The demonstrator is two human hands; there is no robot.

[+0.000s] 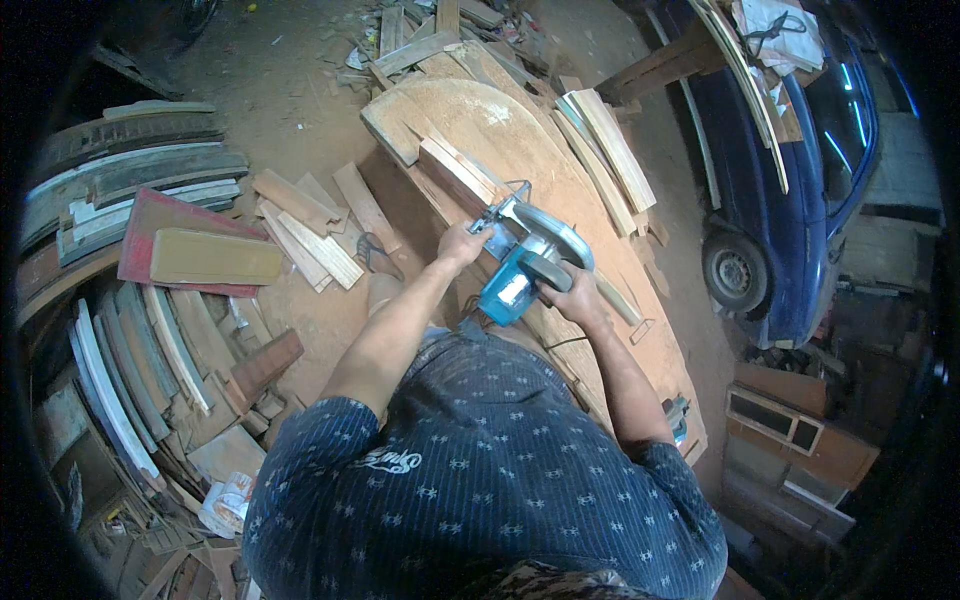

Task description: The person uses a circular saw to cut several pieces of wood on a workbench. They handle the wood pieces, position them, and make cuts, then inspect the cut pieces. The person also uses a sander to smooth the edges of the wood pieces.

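Observation:
A teal and silver circular saw sits over a wooden workbench. My right hand grips its dark rear handle. My left hand is closed on the front of the saw, at the metal guide or base fittings. A short stack of light wood pieces lies on the bench just beyond the saw's front, along the left edge. Several long planks lie to the right on the bench, and a thin strip is beside the saw. The blade and any contact with the wood are hidden.
A blue car stands right of the bench, beside a beam. Stacked boards, a red panel and loose planks fill the left. Framed panels lie lower right. A black cord trails near my right arm.

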